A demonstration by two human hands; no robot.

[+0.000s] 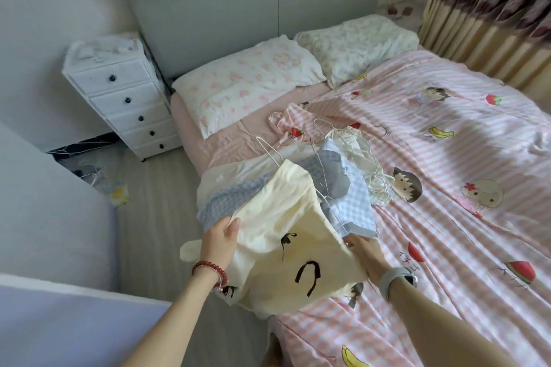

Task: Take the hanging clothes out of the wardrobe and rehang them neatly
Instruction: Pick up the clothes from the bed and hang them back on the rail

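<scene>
A pale yellow garment with black drawn marks is stretched over the bed's near corner, a white wire hanger sticking out of its top. My left hand grips its left edge, thumb on top. My right hand pinches its right edge. Under it lie a blue-and-white checked garment and a cream garment with loose strings, with more wire hangers among them. The wardrobe is out of view.
The bed has a pink striped cartoon cover and two pillows. A white chest of drawers stands left of the bed. Clutter lies on the floor beside it. Curtains hang at the far right.
</scene>
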